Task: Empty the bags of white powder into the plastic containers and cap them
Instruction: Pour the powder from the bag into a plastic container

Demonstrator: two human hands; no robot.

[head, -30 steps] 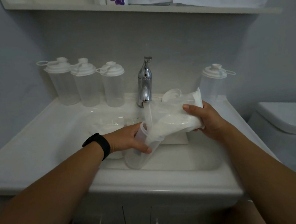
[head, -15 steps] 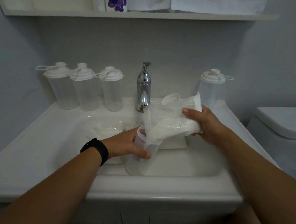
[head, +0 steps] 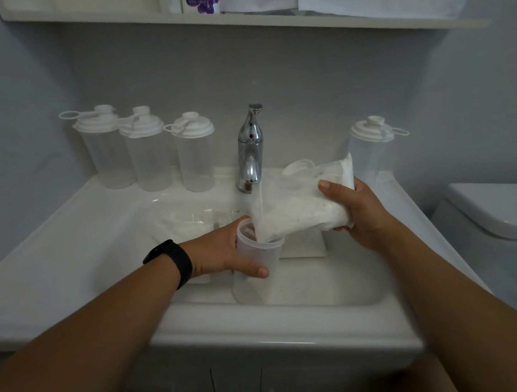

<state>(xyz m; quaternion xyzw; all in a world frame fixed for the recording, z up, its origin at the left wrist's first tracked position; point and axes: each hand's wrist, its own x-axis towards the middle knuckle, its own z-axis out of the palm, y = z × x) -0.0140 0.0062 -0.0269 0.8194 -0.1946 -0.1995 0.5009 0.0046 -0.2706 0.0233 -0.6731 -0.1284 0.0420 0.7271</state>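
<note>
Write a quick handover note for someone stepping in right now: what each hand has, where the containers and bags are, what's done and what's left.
Left hand: grip around the open container, tilted over the sink basin.
Right hand: holds the bag of white powder, its mouth in the container's opening.
Three capped containers stand on the sink's back ledge left of the faucet, one capped container to its right; all look empty.
More bags lie in the basin; a loose lid seems to sit behind the held bag.
Done: pour under way.
Left: finish emptying, cap it, fill the others.
</note>
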